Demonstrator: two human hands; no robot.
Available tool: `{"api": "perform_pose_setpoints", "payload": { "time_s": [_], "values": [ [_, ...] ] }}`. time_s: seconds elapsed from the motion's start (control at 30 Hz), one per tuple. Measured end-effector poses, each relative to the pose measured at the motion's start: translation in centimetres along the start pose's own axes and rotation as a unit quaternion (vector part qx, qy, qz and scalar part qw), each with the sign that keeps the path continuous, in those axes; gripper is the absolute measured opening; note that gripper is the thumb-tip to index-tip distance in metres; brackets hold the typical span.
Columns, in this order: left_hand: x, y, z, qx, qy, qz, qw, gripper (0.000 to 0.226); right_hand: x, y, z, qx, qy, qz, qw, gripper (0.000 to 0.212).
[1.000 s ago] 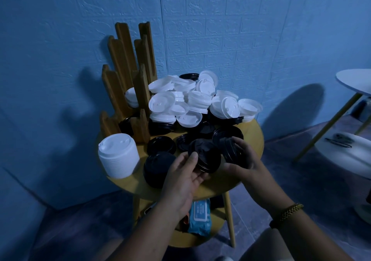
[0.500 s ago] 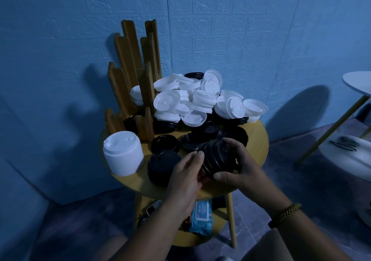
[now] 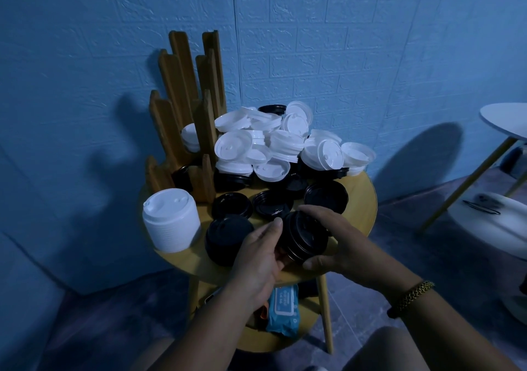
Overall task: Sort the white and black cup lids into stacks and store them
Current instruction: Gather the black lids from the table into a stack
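Both hands hold a short stack of black lids (image 3: 303, 238) tilted on its side above the round wooden table (image 3: 360, 196). My left hand (image 3: 258, 259) grips its left end and my right hand (image 3: 339, 245) wraps its right side. A finished black stack (image 3: 226, 239) stands just left of my hands, and a tall white stack (image 3: 171, 219) stands at the table's left edge. Loose black lids (image 3: 326, 195) lie behind my hands. A heap of white lids (image 3: 273, 145) with black ones under it fills the back of the table.
A wooden slotted lid rack (image 3: 185, 108) stands at the back left, with a few white and black lids in it. A blue wipes pack (image 3: 282, 309) lies on the lower shelf. A white side table (image 3: 504, 122) and a white seat (image 3: 484, 228) stand at right.
My right hand brought its black lids from the table onto those in my left hand; the joined stack is now held by both hands, tilted, slightly nearer me.
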State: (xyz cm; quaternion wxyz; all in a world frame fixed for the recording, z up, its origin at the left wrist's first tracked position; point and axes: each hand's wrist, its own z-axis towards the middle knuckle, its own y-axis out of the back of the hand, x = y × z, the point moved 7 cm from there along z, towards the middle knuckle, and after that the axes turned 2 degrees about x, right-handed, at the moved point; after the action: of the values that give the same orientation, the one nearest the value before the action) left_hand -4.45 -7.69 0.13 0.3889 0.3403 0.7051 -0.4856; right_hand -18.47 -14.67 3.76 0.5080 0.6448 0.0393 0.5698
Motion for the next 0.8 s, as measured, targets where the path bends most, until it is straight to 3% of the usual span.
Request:
{"api": "perform_pose_setpoints", "payload": {
  "time_s": [0.23,0.53,0.7,0.8],
  "values": [
    [0.3,0.1,-0.1,-0.015,0.005,-0.009,1.000,0.035,1.5,-0.1,-0.2,-0.042,0.016,0.075,0.996,0.068],
    [0.0,-0.2,-0.7,0.007,-0.011,0.007,1.000,0.032,0.8,-0.6,-0.6,-0.081,-0.002,0.082,0.993,0.065],
    [-0.1,0.0,-0.9,-0.031,-0.038,0.045,0.998,0.028,-0.8,1.2,-1.4,-0.176,-0.018,0.094,0.980,0.058],
    [-0.3,1.0,-0.8,-0.087,-0.050,0.035,0.994,0.024,-2.2,1.6,-1.7,-0.150,-0.056,0.047,0.986,0.057]
  ]
}}
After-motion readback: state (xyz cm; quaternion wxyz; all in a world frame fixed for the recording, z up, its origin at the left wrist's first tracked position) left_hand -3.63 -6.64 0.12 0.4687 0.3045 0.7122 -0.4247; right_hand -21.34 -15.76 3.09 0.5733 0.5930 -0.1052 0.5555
